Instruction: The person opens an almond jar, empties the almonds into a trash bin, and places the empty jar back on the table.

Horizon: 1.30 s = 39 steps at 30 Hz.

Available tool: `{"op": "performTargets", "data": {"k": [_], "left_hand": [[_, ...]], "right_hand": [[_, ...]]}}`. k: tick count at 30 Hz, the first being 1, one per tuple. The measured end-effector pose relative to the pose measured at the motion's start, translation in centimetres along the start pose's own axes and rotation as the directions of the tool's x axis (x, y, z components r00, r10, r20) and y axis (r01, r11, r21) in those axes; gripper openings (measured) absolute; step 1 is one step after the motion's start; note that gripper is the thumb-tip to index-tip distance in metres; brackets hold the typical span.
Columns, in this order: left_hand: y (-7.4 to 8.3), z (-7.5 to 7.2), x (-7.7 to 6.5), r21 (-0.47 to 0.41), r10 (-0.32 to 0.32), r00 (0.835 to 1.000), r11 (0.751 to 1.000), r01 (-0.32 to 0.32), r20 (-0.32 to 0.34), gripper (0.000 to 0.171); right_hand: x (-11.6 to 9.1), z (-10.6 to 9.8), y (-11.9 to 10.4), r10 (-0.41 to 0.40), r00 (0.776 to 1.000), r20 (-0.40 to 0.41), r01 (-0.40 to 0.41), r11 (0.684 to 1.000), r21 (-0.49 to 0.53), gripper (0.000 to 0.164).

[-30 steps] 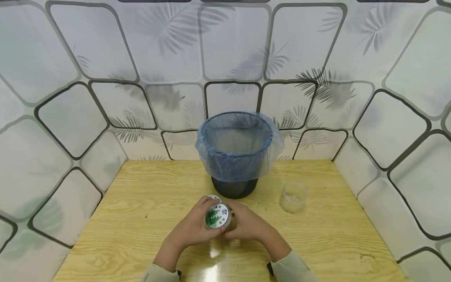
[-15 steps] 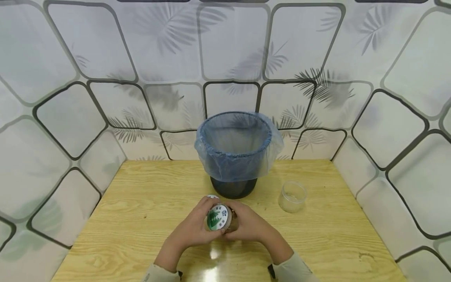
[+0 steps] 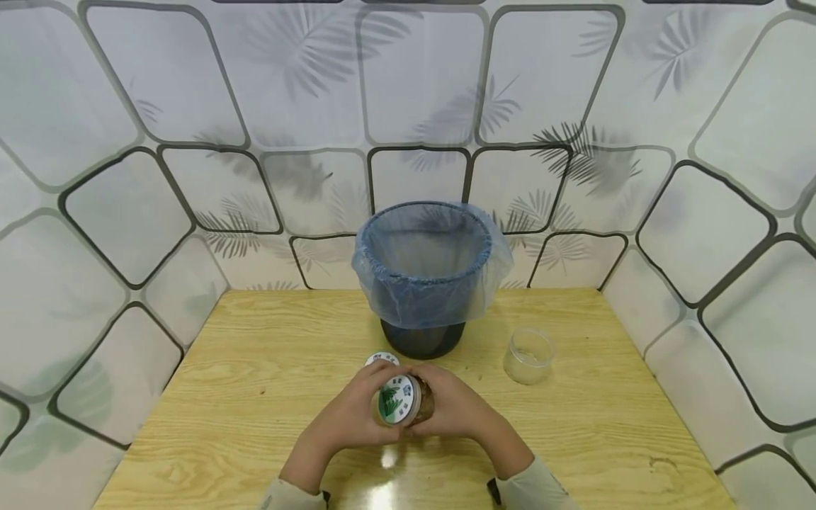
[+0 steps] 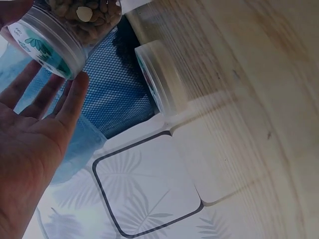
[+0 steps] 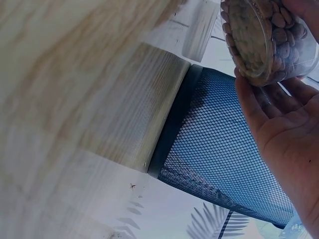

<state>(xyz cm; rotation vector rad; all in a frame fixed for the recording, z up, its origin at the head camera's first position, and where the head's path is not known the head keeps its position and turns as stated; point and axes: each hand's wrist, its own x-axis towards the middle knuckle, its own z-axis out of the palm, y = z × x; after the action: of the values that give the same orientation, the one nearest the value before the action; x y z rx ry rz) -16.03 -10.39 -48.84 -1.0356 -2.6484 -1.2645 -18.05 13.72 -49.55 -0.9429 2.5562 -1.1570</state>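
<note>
A clear plastic jar [image 5: 264, 37] of brown, nut-like pieces is tilted between both hands, its lid end toward the left. My left hand [image 3: 353, 409] grips the white lid [image 3: 397, 400] with a green leaf print, fingertips along its rim in the left wrist view. My right hand [image 3: 449, 402] holds the jar's body, thumb on one side and fingers on the other. The brown pieces [image 4: 89, 17] show through the wall close to the lid. Behind the left fingers, a second printed lid [image 3: 382, 358] lies on the table.
Behind the hands stands a dark mesh bin [image 3: 423, 340] lined with a blue plastic bag [image 3: 427, 301]. An empty clear jar [image 3: 529, 358] sits to its right on the wooden table [image 3: 268, 354]. Patterned cloth walls [image 3: 421, 85] enclose the back and sides.
The hands and jar have shifted slightly toward me, and the jar's lid has turned more toward the left. More of the lid on the table shows behind the left hand.
</note>
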Motion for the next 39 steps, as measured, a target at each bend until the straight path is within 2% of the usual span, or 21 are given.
{"op": "performTargets", "data": {"k": [9,14,26,35,39], "left_hand": [[0.23,-0.12,0.06,-0.027,-0.014,1.0,1.0,0.014,0.006,0.083],[0.16,-0.09,0.12,-0.028,-0.02,1.0,0.999,0.02,0.004,0.081],[0.06,-0.11,0.11,-0.096,-0.042,0.999,0.994,0.043,0.018,0.078],[-0.03,0.01,0.13,-0.107,-0.027,1.0,0.994,0.028,0.008,0.072],[-0.01,0.01,0.14,-0.116,-0.044,0.999,0.992,0.046,0.015,0.069]], "right_hand": [[-0.16,-0.02,-0.08,-0.019,1.0,-0.003,0.019,1.0,-0.006,0.084],[-0.18,-0.09,-0.15,-0.006,1.0,-0.006,0.006,1.0,-0.007,0.084],[-0.4,-0.17,-0.1,0.009,1.0,-0.016,-0.009,1.0,-0.011,0.083],[-0.57,-0.01,0.12,-0.013,0.999,-0.041,0.012,1.0,-0.003,0.082],[-0.58,0.06,0.32,-0.029,0.998,-0.053,0.028,1.0,-0.009,0.082]]}}
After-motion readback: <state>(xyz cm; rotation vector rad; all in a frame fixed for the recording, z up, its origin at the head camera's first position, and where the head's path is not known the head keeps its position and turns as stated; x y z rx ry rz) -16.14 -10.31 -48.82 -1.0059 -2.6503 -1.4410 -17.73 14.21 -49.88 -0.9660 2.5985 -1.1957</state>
